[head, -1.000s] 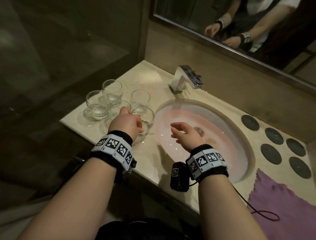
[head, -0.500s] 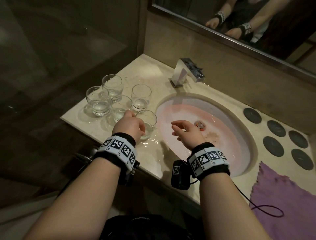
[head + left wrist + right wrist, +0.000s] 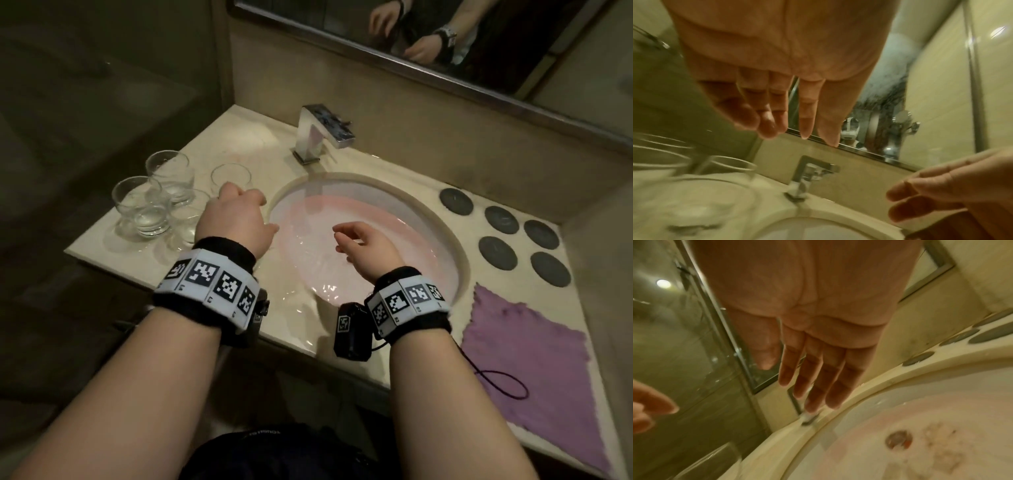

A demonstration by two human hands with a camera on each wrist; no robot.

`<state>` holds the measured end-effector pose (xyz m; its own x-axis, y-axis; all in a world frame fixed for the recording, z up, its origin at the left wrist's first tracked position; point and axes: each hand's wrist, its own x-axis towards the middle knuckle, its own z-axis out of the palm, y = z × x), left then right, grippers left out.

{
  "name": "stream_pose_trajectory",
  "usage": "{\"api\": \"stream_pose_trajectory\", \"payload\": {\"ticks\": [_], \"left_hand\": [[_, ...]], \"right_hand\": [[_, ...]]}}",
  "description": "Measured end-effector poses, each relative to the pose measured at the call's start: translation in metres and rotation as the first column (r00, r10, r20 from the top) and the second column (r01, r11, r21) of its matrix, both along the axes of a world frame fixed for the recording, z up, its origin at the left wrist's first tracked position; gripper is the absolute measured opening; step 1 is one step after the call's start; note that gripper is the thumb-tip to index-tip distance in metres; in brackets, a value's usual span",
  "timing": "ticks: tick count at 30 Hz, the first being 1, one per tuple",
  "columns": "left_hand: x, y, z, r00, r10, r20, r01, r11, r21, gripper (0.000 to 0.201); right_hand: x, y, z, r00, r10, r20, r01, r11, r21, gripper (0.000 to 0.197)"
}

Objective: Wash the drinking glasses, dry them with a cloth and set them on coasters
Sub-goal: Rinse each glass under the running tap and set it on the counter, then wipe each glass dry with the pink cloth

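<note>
- Glasses (image 3: 150,205) stand bunched on the counter (image 3: 246,144) left of the sink (image 3: 459,260), some with water in the bottom; grouping them beside the bowl keeps each within a short reach of the tap (image 3: 318,135).
- Left hand (image 3: 236,219) hangs over the near edge of that cluster, palm down; the left wrist view shows its fingers (image 3: 805,113) loose and extended, holding nothing. It hides at least one glass in the head view, so whether it touches a rim I cannot tell.
- Right hand (image 3: 366,245) hovers over the bowl, fingers relaxed and empty (the right wrist view shows them straight above the drain (image 3: 899,438)). It seems placed to receive a glass for washing.
- Coasters (image 3: 498,219), five dark discs, lie bare on the counter right of the sink, with the purple cloth (image 3: 534,370) spread flat just in front of them. That side looks set up as the dry end: wash in the middle, wipe, set down.
- No glass is on a coaster yet, so by my reading most of the job remains.
</note>
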<state>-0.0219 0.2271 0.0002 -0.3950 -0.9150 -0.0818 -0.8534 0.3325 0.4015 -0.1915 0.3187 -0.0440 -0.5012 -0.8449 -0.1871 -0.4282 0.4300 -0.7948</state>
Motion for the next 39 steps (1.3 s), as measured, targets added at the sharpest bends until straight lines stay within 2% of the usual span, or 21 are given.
{"api": "stream_pose_trajectory", "payload": {"ticks": [6, 9, 12, 15, 17, 19, 22, 24, 26, 28, 30, 33, 36, 39], "left_hand": [[-0.082, 0.051, -0.001, 0.953, -0.299, -0.046, 0.301, 0.953, 0.043, 0.038], [-0.120, 0.085, -0.009, 0.912, -0.407, -0.043, 0.409, 0.909, 0.073, 0.035], [-0.151, 0.112, -0.015, 0.881, -0.473, -0.032, 0.474, 0.875, 0.098, 0.033], [-0.176, 0.134, -0.019, 0.859, -0.510, -0.033, 0.510, 0.852, 0.113, 0.033], [-0.189, 0.148, -0.021, 0.851, -0.524, -0.030, 0.523, 0.843, 0.124, 0.032], [-0.199, 0.158, -0.024, 0.848, -0.530, -0.025, 0.528, 0.839, 0.130, 0.032], [-0.209, 0.166, -0.030, 0.854, -0.519, -0.020, 0.517, 0.845, 0.135, 0.030], [-0.213, 0.168, -0.034, 0.862, -0.506, -0.013, 0.503, 0.853, 0.139, 0.029], [-0.215, 0.170, -0.038, 0.869, -0.495, -0.010, 0.491, 0.859, 0.145, 0.028], [-0.216, 0.170, -0.040, 0.870, -0.493, -0.017, 0.490, 0.859, 0.151, 0.028], [-0.216, 0.172, -0.040, 0.866, -0.497, -0.052, 0.499, 0.853, 0.153, 0.030], [-0.211, 0.173, -0.035, 0.857, -0.496, -0.141, 0.514, 0.841, 0.169, 0.040], [-0.200, 0.169, -0.025, 0.834, -0.473, -0.285, 0.530, 0.831, 0.170, 0.055], [-0.182, 0.158, -0.016, 0.814, -0.443, -0.377, 0.525, 0.838, 0.149, 0.064]], "right_hand": [[-0.057, 0.072, 0.018, 0.982, -0.169, -0.086, 0.171, 0.985, 0.005, 0.024], [-0.094, 0.121, 0.017, 0.946, -0.272, -0.176, 0.293, 0.950, 0.106, 0.029], [-0.130, 0.167, 0.004, 0.902, -0.345, -0.259, 0.412, 0.867, 0.280, 0.034], [-0.159, 0.206, -0.013, 0.885, -0.314, -0.343, 0.451, 0.761, 0.467, 0.043], [-0.171, 0.226, -0.026, 0.899, -0.287, -0.331, 0.432, 0.704, 0.564, 0.046], [-0.176, 0.240, -0.038, 0.907, -0.302, -0.293, 0.421, 0.661, 0.621, 0.041], [-0.181, 0.249, -0.048, 0.903, -0.197, -0.381, 0.420, 0.588, 0.692, 0.027], [-0.182, 0.249, -0.049, 0.919, -0.191, -0.346, 0.389, 0.581, 0.715, 0.032], [-0.183, 0.247, -0.048, 0.924, -0.266, -0.275, 0.383, 0.661, 0.645, 0.033], [-0.182, 0.242, -0.037, 0.897, -0.382, -0.222, 0.442, 0.780, 0.443, 0.023], [-0.177, 0.236, -0.018, 0.893, -0.436, -0.112, 0.450, 0.862, 0.232, 0.012], [-0.163, 0.222, 0.018, 0.929, -0.369, -0.010, 0.369, 0.929, 0.008, 0.006], [-0.143, 0.206, 0.046, 0.969, -0.249, 0.009, 0.248, 0.962, -0.115, 0.010], [-0.118, 0.188, 0.067, 0.977, -0.164, 0.135, 0.189, 0.962, -0.198, 0.015]]}}
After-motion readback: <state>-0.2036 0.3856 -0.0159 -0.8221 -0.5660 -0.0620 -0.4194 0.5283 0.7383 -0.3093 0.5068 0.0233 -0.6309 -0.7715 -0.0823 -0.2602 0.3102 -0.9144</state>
